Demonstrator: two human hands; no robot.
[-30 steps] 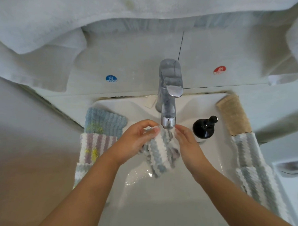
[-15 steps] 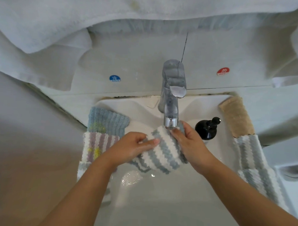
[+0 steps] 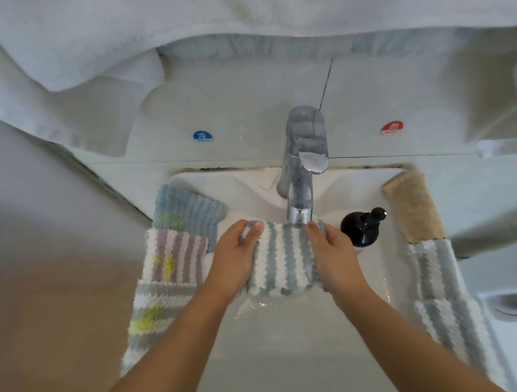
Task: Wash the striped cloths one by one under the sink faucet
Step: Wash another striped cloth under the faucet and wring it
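A grey-and-white striped cloth (image 3: 281,259) is stretched flat just under the spout of the chrome faucet (image 3: 302,174), over the white sink (image 3: 274,344). My left hand (image 3: 237,254) grips its left edge, and my right hand (image 3: 334,255) grips its right edge. Water drips from the cloth into the basin below. On the left rim lie a blue cloth (image 3: 188,210), a purple-striped cloth (image 3: 174,257) and a grey-striped cloth (image 3: 154,315) with yellow marks. Grey-striped cloths (image 3: 448,299) lie along the right rim.
A black soap pump (image 3: 361,227) stands right of the faucet, close to my right hand. A beige cloth (image 3: 414,205) lies on the back right rim. White towels (image 3: 140,36) hang above. Cold (image 3: 202,136) and hot (image 3: 392,128) stickers mark the wall.
The cloth was bunched and hanging under the spout; both hands have pulled it out flat and wide, moving apart and slightly lower.
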